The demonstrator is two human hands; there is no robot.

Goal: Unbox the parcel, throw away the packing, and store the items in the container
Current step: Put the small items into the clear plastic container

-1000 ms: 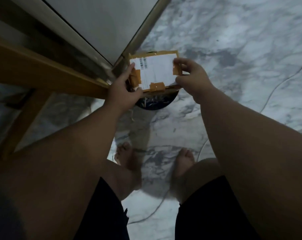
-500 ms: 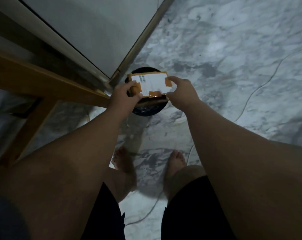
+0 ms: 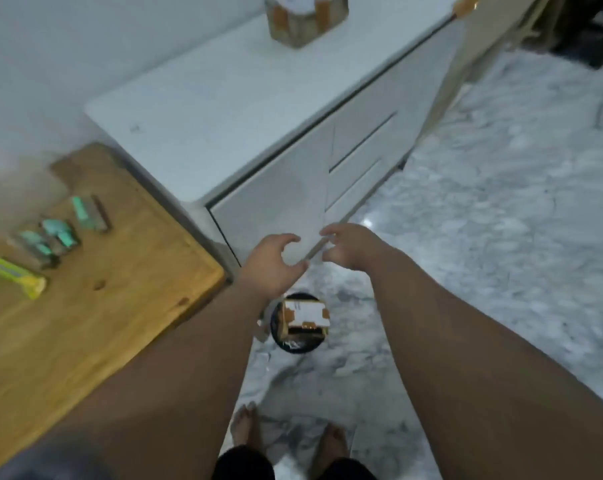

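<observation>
The cardboard box [image 3: 305,315], taped at its corners and bearing a white label, sits in the mouth of the round black bin [image 3: 298,346] on the marble floor [image 3: 501,237], just off the wooden table's [image 3: 102,306] near right corner. It looks light and stiff, likely emptied packing; its short edges would give the surest hold. Both hands hover above it, well clear. The left hand [image 3: 270,263] is open with fingers curled, holding nothing; the right hand [image 3: 350,245] likewise is loosely spread and empty. Several small packets [image 3: 56,237] lie near the table's far left edge.
</observation>
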